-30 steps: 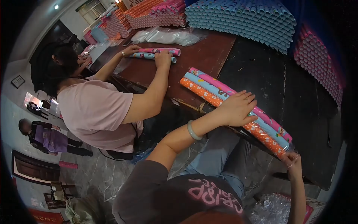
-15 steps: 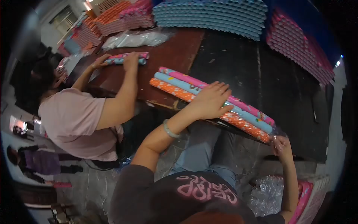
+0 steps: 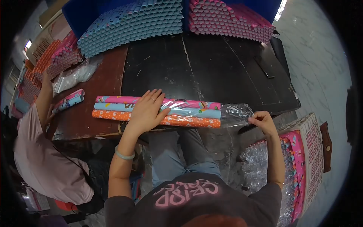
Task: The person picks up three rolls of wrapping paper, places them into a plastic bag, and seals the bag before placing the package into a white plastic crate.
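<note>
Three patterned rolls lie side by side at the table's front edge: a pink roll (image 3: 189,104), a light blue roll (image 3: 204,112) and an orange roll (image 3: 189,121). Clear plastic wrap (image 3: 236,114) covers their right part and extends past their right ends. My left hand (image 3: 147,112) rests on top of the rolls with its fingers spread slightly. At the right, my right hand (image 3: 262,123) pinches the loose end of the plastic between thumb and fingers.
Stacks of blue rolls (image 3: 132,30) and pink rolls (image 3: 230,22) stand at the table's back. Clear bags (image 3: 73,77) lie left, near a co-worker (image 3: 49,159) beside shorter rolls (image 3: 70,101). A white basket (image 3: 312,151) of wrapped rolls stands on the right.
The view has turned right, so the rolls now appear level. The plastic end is stretched out farther from the rolls by my right hand. The co-worker's arm has reached toward the back stacks.
</note>
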The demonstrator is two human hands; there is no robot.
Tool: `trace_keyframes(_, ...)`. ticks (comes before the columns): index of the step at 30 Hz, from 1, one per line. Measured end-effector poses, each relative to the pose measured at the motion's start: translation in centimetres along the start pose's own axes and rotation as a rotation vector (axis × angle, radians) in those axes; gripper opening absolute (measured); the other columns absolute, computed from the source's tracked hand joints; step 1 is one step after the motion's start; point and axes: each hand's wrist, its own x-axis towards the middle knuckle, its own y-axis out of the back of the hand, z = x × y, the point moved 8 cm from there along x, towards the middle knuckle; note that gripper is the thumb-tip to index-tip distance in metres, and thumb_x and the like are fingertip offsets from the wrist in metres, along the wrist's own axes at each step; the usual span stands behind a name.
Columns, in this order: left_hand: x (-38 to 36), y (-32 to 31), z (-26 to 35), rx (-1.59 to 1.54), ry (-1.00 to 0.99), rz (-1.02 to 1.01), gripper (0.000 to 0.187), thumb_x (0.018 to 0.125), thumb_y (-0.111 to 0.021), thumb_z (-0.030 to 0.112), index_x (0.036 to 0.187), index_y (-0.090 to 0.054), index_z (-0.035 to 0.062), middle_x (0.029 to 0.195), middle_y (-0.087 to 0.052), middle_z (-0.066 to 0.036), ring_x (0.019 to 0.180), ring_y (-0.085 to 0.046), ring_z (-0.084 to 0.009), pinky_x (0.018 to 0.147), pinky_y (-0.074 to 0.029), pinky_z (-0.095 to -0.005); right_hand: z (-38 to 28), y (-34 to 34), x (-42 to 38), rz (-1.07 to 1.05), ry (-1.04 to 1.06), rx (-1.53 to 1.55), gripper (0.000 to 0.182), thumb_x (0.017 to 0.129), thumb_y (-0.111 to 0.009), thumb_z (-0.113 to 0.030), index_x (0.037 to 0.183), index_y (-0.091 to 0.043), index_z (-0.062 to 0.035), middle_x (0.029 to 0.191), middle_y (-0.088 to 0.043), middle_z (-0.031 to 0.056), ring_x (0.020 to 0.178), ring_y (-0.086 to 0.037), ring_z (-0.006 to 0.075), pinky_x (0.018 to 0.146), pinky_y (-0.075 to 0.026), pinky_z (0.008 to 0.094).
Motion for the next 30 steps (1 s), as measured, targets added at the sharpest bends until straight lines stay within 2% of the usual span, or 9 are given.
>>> trace_keyframes(4,0.1,0.1,0.2,0.006,-0.021,-0.015,0.054,0.09,-0.05,0.04,0.121,-0.053,-0.0051,0.128,-0.051,-0.023,0.124,-0.045,-0.0355,0.108,-0.03,-0.0431,0.2,3.5,0.2,-0.007,-0.006,-0.318,0.015,0.078,-0.074,-0.012,0.071,-0.066,-0.001,0.067,-0.061,-0.0019,0.062,-0.052,0.0049,0.054,-0.04,0.0222)
trace_keyframes(7,0.3,0.0,0.4,0.015,-0.03,-0.037,0.053,0.091,-0.049,0.039,0.12,-0.053,-0.0055,0.128,-0.051,-0.023,0.124,-0.045,-0.0355,0.108,-0.03,-0.0434,-7.6,0.5,3.2,0.048,0.392,-0.483,0.03,0.08,-0.073,-0.019,0.1,-0.063,0.0007,0.103,-0.064,0.0095,0.092,-0.061,0.0151,0.077,-0.049,0.0281)
trace_keyframes(9,0.3,-0.1,0.5,0.023,-0.022,-0.05,0.053,0.091,-0.049,0.038,0.12,-0.053,-0.0059,0.128,-0.051,-0.023,0.124,-0.045,-0.0356,0.108,-0.03,-0.0436,-10.0,-5.3,6.0,-0.202,0.459,-0.63,0.05,0.076,-0.077,-0.027,0.111,-0.057,0.0012,0.113,-0.061,0.0128,0.101,-0.06,0.02,0.084,-0.049,0.0317)
trace_keyframes(12,0.3,-0.1,0.5,0.02,-0.03,-0.045,0.052,0.091,-0.049,0.037,0.12,-0.053,-0.0064,0.128,-0.051,-0.023,0.123,-0.046,-0.0355,0.108,-0.03,-0.0435,-7.3,-10.1,10.4,-0.514,0.14,-0.668,0.06,0.07,-0.081,-0.036,0.11,-0.058,0.0016,0.106,-0.064,0.0127,0.095,-0.062,0.0214,0.082,-0.05,0.0322)
trace_keyframes(15,0.3,0.5,0.9,0.003,-0.075,-0.046,0.051,0.09,-0.051,0.036,0.12,-0.053,-0.0051,0.127,-0.052,-0.023,0.123,-0.046,-0.0355,0.107,-0.031,-0.0435,-2.1,-12.5,10.6,-0.922,-0.342,-0.73,0.053,0.068,-0.083,-0.034,0.104,-0.062,-0.0012,0.076,-0.064,0.0041,0.068,-0.058,0.0116,0.057,-0.044,0.0236)
trace_keyframes(21,-0.2,0.9,2.1,-0.1,-0.235,-0.148,0.051,0.087,-0.054,0.034,0.123,-0.051,-0.0025,0.131,-0.049,-0.021,0.123,-0.046,-0.0356,0.108,-0.031,-0.0446,0.5,-12.5,2.5,-1.149,-0.539,-0.429,0.035,0.071,-0.081,-0.03,0.09,-0.069,-0.0026,0.071,-0.06,-0.0024,0.064,-0.049,0.0056,0.053,-0.036,0.0218)
trace_keyframes(25,-0.1,0.8,2.3,-0.098,-0.284,-0.205,0.051,0.087,-0.053,0.033,0.124,-0.05,-0.0013,0.132,-0.048,-0.021,0.124,-0.044,-0.0362,0.109,-0.029,-0.0451,2.8,-13.2,-0.5,-1.003,-0.342,-0.163,0.049,0.083,-0.07,-0.041,0.108,-0.062,-0.0003,0.091,-0.064,0.003,0.077,-0.057,0.0107,0.066,-0.045,0.0242)
trace_keyframes(28,0.0,1.0,2.8,-0.118,-0.282,-0.238,0.051,0.086,-0.053,0.033,0.124,-0.05,-0.0008,0.133,-0.048,-0.02,0.125,-0.043,-0.0357,0.109,-0.029,-0.0453,4.8,-16.1,-2.6,-1.14,-0.626,0.373,0.048,0.09,-0.061,-0.037,0.116,-0.057,0.0028,0.105,-0.065,0.0138,0.091,-0.064,0.0184,0.079,-0.052,0.0317)
trace_keyframes(30,0.0,0.9,2.8,-0.126,-0.282,-0.25,0.051,0.085,-0.053,0.031,0.126,-0.05,-0.0005,0.134,-0.047,-0.02,0.127,-0.042,-0.0359,0.109,-0.029,-0.0451,4.7,-18.0,-4.5,-1.25,-0.695,0.263,0.042,0.091,-0.06,-0.033,0.112,-0.06,0.0026,0.099,-0.067,0.0145,0.091,-0.066,0.0181,0.073,-0.054,0.0311)
